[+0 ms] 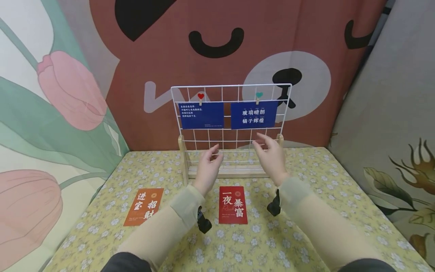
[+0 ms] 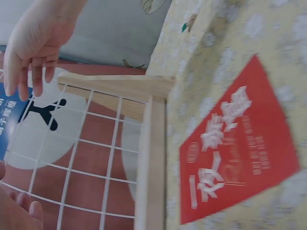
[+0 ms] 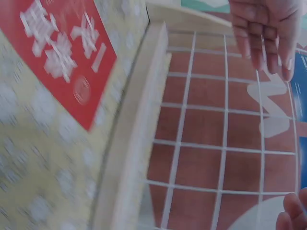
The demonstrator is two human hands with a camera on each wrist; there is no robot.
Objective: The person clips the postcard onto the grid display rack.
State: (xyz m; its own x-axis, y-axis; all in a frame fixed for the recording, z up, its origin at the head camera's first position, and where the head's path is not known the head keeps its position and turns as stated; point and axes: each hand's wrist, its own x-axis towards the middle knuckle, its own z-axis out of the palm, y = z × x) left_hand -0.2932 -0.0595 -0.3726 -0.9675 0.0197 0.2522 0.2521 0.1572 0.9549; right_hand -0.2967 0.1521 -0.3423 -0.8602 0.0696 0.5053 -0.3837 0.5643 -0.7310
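Both hands hover in front of a white wire grid rack (image 1: pixel 231 85) on a wooden stand (image 1: pixel 234 174). The left hand (image 1: pixel 208 170) has loosely bent fingers and holds nothing. Near the rack's right side, below a blue card (image 1: pixel 253 113), the right hand (image 1: pixel 273 158) is likewise loosely bent around nothing. A teal heart clip (image 1: pixel 259 95) fastens that card, while a red heart clip (image 1: pixel 201 97) holds another blue card (image 1: pixel 202 117) on the left. On the table below lies a red card (image 1: pixel 233 219) with white characters, between the forearms.
An orange card (image 1: pixel 144 200) lies at the left, partly covered by the left forearm. In the left wrist view, a small clip with a green top (image 2: pixel 186 27) lies on the flowered tablecloth (image 1: pixel 108 189). A printed bear curtain (image 1: pixel 153 68) hangs close behind the rack.
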